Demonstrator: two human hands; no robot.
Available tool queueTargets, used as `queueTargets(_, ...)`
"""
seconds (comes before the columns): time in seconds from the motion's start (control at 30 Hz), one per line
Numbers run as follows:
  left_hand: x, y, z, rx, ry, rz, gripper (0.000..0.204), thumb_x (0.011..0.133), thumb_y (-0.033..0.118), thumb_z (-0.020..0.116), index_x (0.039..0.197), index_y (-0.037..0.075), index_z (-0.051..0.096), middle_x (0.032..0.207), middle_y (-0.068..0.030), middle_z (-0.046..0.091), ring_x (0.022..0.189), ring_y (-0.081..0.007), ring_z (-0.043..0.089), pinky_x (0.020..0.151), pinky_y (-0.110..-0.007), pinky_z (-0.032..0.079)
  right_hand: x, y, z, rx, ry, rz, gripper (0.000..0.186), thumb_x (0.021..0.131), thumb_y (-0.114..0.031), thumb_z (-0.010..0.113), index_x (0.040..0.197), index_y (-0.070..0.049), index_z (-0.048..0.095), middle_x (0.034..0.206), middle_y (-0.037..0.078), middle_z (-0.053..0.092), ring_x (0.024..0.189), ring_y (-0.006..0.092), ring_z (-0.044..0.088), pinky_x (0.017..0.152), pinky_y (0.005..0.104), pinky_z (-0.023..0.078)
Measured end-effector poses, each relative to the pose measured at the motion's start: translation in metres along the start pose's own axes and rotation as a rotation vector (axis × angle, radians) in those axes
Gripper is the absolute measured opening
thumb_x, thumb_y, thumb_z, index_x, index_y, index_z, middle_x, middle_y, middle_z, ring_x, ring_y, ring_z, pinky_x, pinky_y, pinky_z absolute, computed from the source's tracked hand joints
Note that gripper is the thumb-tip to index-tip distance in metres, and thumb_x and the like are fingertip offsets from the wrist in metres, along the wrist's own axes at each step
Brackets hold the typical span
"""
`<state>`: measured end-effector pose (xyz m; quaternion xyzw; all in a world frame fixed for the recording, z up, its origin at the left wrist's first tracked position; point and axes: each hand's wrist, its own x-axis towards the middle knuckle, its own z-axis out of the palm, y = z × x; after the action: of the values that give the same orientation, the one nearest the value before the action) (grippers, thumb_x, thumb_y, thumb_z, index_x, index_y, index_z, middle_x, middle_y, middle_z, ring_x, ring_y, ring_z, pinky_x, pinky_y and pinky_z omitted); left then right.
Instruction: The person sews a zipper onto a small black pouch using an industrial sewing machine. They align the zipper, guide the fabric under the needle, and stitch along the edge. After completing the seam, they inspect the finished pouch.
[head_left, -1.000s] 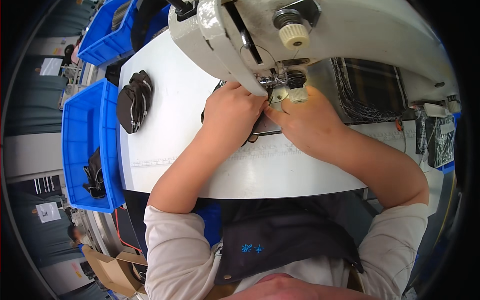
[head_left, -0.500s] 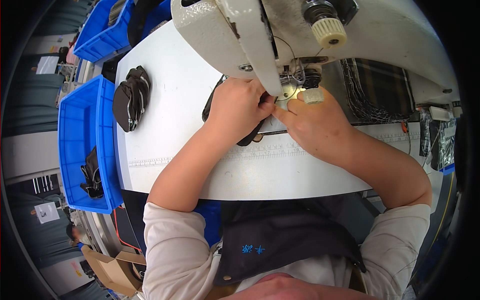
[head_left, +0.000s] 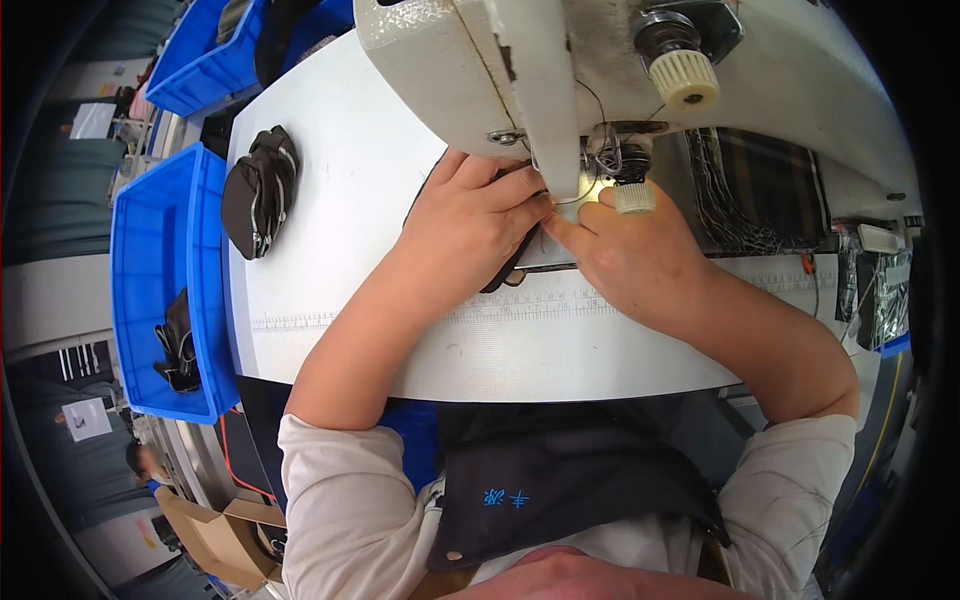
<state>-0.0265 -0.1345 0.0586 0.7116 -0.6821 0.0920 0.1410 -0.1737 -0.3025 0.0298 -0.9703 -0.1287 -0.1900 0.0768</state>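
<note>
A white sewing machine (head_left: 430, 80) stands over the table, its small lamp lighting the spot around the needle. Under my left hand (head_left: 470, 230) lies a black fabric piece (head_left: 507, 272), mostly covered by the hand; thumb and fingertips are pressed together on its edge beside the presser area. My right hand (head_left: 640, 250) is closed, its index fingertip meeting the left fingertips just in front of the needle. What the right fingers pinch is hidden by the hand and a white machine knob (head_left: 634, 197). A thin thread runs down the machine head.
A dark zippered pouch (head_left: 260, 195) rests on the white table (head_left: 340, 200) at the left. Beyond the table edge stands a blue bin (head_left: 206, 260) with a dark zippered item (head_left: 177, 345) inside. Dark striped fabric pieces (head_left: 765, 190) with frayed threads lie right of the needle.
My left hand has shifted slightly left and flattened, its fingers spreading further over the black fabric piece. The right hand stays almost in place. The whole view has moved a little.
</note>
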Motion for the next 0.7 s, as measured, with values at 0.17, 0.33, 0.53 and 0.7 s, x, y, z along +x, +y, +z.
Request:
queueTargets(0.17,-0.005,-0.003,0.003,-0.092,-0.003,-0.031,0.028,0.084,0.005,0.071,0.111,0.006,0.077,0.113,-0.0023,0.070,0.100,-0.0261,0.066,0.084,-0.039,0.053,0.001,-0.001,-0.001,0.029,-0.085,0.028,0.028,0.079,-0.009,0.068,0.107,-0.006,0.072,0.081,0.004,0.069,0.082,0.0225,0.067,0.076,0.0370,0.046)
queueTargets(0.33,-0.008,-0.001,0.004,-0.188,-0.052,-0.096,0.031,0.084,0.002,0.069,0.114,0.003,0.076,0.114,-0.0051,0.071,0.103,-0.0279,0.067,0.086,-0.040,0.055,0.002,0.000,0.000,0.045,-0.022,0.022,0.028,0.078,-0.009,0.068,0.106,-0.007,0.072,0.080,0.004,0.067,0.080,0.0229,0.066,0.078,0.0387,0.047)
queueTargets(0.53,-0.009,0.005,0.002,-0.186,-0.087,-0.144,0.035,0.082,0.000,0.069,0.117,0.002,0.075,0.118,-0.0074,0.071,0.106,-0.0295,0.067,0.092,-0.041,0.056,0.001,-0.001,0.000,0.009,-0.021,0.007,0.029,0.076,-0.009,0.070,0.105,-0.007,0.072,0.079,0.003,0.065,0.079,0.0227,0.066,0.076,0.0378,0.048)
queueTargets(0.7,-0.007,0.009,0.004,-0.205,-0.086,-0.171,0.037,0.082,0.000,0.069,0.119,0.002,0.073,0.119,-0.0084,0.070,0.109,-0.0298,0.066,0.091,-0.041,0.056,0.001,0.002,-0.001,-0.025,-0.029,0.001,0.034,0.076,-0.010,0.070,0.110,-0.006,0.071,0.072,0.002,0.064,0.072,0.0221,0.065,0.074,0.0362,0.047)
